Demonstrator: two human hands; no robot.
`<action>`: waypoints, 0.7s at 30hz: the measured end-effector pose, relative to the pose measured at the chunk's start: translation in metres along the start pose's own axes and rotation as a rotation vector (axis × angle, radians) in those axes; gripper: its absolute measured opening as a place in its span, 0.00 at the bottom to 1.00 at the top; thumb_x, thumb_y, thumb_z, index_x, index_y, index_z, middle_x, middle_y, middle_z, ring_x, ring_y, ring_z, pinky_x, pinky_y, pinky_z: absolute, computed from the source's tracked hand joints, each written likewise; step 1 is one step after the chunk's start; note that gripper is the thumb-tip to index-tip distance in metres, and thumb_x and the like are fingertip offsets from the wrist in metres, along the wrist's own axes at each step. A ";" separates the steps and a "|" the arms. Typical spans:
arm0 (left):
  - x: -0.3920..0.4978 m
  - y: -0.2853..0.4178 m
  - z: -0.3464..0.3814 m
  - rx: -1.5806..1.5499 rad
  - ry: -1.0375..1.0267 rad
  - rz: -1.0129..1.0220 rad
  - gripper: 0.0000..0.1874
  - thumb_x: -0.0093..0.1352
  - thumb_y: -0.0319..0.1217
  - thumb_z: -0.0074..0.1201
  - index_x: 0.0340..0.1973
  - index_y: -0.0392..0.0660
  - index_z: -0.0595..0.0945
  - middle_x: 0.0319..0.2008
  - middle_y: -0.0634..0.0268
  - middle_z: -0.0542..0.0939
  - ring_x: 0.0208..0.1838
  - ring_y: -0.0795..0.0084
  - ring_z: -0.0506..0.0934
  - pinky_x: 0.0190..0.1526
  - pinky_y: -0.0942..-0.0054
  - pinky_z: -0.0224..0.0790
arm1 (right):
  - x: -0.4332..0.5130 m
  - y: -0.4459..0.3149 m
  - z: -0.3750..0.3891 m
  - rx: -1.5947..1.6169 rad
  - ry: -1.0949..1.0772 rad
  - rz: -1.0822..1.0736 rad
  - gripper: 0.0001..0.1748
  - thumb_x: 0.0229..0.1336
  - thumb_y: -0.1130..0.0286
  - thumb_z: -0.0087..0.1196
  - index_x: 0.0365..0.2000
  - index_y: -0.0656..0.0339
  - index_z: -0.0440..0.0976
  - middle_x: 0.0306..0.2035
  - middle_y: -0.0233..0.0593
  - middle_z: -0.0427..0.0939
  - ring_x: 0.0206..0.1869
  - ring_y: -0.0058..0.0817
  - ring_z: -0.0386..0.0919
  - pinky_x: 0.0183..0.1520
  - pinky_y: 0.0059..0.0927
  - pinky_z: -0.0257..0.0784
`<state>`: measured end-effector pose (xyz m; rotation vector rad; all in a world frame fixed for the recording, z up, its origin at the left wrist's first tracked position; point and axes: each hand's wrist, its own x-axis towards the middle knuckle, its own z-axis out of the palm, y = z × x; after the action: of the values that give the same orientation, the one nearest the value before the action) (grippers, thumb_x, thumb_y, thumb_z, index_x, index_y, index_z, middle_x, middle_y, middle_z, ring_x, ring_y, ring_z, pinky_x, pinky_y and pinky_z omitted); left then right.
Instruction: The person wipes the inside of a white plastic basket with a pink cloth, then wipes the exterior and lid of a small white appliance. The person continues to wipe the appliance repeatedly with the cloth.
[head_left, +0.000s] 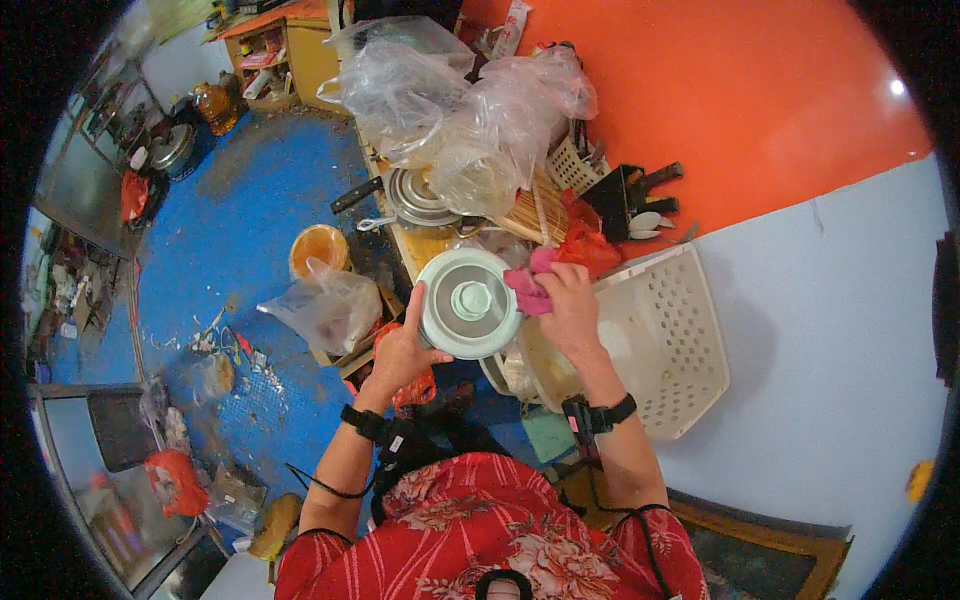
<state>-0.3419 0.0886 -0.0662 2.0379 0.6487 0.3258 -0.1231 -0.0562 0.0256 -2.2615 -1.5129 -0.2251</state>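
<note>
My left hand (405, 349) grips the near left side of a round pale-green lidded container (471, 303). Its lid has a clear ring around a raised knob. In my right hand (570, 307) is a pink cloth (531, 291), pressed against or just beside the container's right rim; exact contact is hard to tell. The container is held up in front of me, over the near end of a cluttered table. Below my right wrist stands a large cream plastic basket (679, 337) with a perforated side. A red plastic bag (589, 244) lies just beyond my right hand.
Beyond the container are a metal pot lid (420, 196), clear plastic bags (480, 112), bamboo sticks (541, 211) and a black knife holder (622, 201). A black-handled knife (357, 195) juts past the table's left edge. On the left, an orange tub (319, 250) and scattered litter lie low.
</note>
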 end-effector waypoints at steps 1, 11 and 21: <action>0.000 -0.001 0.000 -0.003 -0.006 -0.008 0.67 0.47 0.35 0.74 0.71 0.57 0.39 0.37 0.46 0.81 0.39 0.46 0.80 0.38 0.55 0.70 | 0.005 -0.003 0.007 -0.030 -0.028 -0.059 0.19 0.39 0.74 0.60 0.38 0.58 0.76 0.46 0.41 0.73 0.52 0.42 0.68 0.52 0.41 0.68; 0.001 0.005 0.002 -0.004 0.035 -0.011 0.67 0.46 0.35 0.74 0.72 0.55 0.41 0.35 0.45 0.81 0.38 0.46 0.80 0.36 0.56 0.69 | -0.015 -0.045 0.033 -0.211 -0.225 -0.030 0.12 0.43 0.73 0.55 0.33 0.63 0.75 0.43 0.43 0.72 0.50 0.43 0.67 0.44 0.45 0.68; -0.004 -0.011 0.008 0.087 -0.025 -0.146 0.56 0.58 0.29 0.63 0.72 0.61 0.41 0.36 0.42 0.80 0.37 0.43 0.79 0.36 0.55 0.69 | -0.021 -0.127 0.068 0.095 -0.172 0.015 0.15 0.39 0.76 0.57 0.34 0.65 0.75 0.38 0.46 0.72 0.43 0.45 0.70 0.42 0.43 0.70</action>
<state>-0.3449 0.0854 -0.0790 2.0595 0.8041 0.1895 -0.2538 -0.0042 -0.0122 -2.2645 -1.5550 0.0470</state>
